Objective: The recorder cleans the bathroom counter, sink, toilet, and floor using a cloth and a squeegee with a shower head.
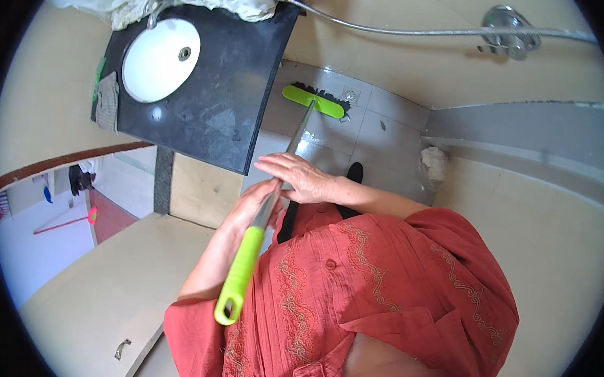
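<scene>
A long-handled floor broom with dark bristles and a lime-green head rests on the wet grey tiled floor beside a round drain. Its metal pole slants up toward me and ends in a green grip with a hanging hole. My left hand is wrapped around the pole just above the green grip. My right hand lies across the pole a little closer to the head, its fingers stretched out and the thumb near the pole; how firmly it holds is not clear.
A black countertop with a white oval sink juts out at the left, a grey cloth on its edge. A metal shower hose crosses near the mixer valve. A crumpled bag sits by the right wall; a cream door stands lower left.
</scene>
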A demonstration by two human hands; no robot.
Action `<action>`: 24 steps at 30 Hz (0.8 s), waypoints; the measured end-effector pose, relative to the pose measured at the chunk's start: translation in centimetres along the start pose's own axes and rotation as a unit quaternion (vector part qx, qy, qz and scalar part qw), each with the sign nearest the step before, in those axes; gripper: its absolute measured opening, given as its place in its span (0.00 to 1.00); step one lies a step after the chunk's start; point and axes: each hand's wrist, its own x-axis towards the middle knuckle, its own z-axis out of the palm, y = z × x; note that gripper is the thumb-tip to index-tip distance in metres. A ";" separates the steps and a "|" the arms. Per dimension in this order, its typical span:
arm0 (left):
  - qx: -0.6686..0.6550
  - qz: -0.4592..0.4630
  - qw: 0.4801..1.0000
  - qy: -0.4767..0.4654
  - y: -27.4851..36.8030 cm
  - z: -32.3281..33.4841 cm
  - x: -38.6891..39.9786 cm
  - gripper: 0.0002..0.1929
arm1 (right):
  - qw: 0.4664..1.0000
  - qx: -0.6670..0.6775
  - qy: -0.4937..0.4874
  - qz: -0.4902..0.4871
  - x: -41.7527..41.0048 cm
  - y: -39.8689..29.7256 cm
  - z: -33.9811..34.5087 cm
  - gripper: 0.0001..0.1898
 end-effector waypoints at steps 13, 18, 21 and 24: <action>0.524 0.433 0.654 0.331 3.7 -1.0 2.5 0.17 | 0.865 0.104 0.476 0.121 1.3 -1.6 -17.4 0.16; 0.625 0.442 0.537 0.355 4.5 -4.8 6.7 0.26 | 0.814 0.087 0.572 0.055 0.9 -4.8 -19.7 0.16; 0.636 0.438 0.510 0.378 4.0 -7.2 9.2 0.31 | 0.796 0.095 0.597 0.029 -1.6 -5.9 -21.1 0.17; 0.636 0.393 0.549 0.373 3.2 -9.2 11.3 0.33 | 0.811 0.093 0.577 0.039 -2.8 -5.4 -21.2 0.17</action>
